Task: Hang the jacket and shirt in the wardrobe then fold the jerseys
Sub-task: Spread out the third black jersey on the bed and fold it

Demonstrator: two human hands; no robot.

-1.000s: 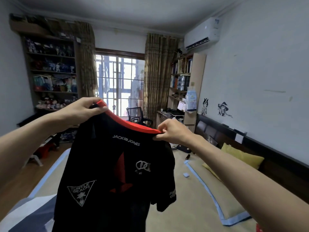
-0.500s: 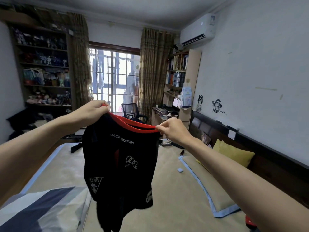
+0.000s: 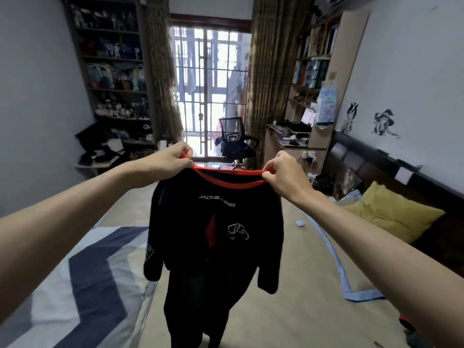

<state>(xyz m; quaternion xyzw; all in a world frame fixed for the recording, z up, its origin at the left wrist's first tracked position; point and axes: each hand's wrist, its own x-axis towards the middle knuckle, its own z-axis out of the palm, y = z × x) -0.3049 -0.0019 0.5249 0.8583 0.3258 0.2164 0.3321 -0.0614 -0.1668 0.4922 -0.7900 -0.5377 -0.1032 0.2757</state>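
A black jersey [image 3: 216, 237] with a red collar and white logos hangs in the air in front of me, above the bed [image 3: 288, 285]. My left hand [image 3: 173, 159] pinches its left shoulder at the collar. My right hand [image 3: 283, 174] pinches the right shoulder. Both arms are stretched forward, and the jersey's body and short sleeves hang straight down with the lower hem out of the frame. No jacket, shirt or wardrobe is in view.
A blue and white striped quilt [image 3: 75, 285] lies on the bed at the left. A yellow pillow [image 3: 391, 214] leans at the dark headboard on the right. An office chair [image 3: 233, 141], a desk and shelves stand by the window beyond the bed.
The view has turned and dropped toward the bed. The jersey has moved lower and to the centre, held out farther in front, with both hands still pinching its shoulders.
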